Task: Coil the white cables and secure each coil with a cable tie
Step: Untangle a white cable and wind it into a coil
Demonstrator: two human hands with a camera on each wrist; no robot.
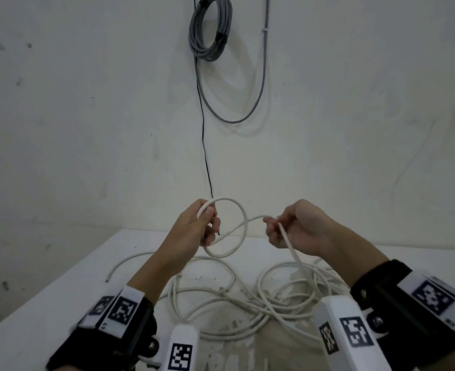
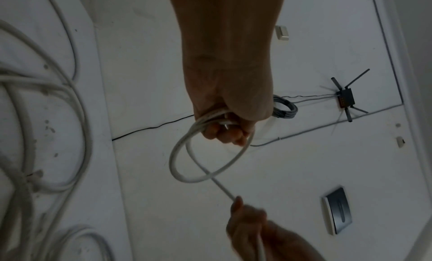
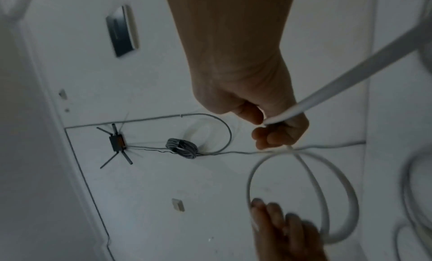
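Above the table, my left hand grips a small loop of white cable; the left wrist view shows its curled fingers round the gathered turns of the loop. From the loop the cable runs right to my right hand, which pinches it between thumb and fingers. Below that hand the cable drops to a loose tangle of white cable on the table. I see no cable tie in any view.
The white table stands against a white wall. A grey cable coil hangs on the wall with a thin black wire below it. A black router with antennas is mounted on the wall.
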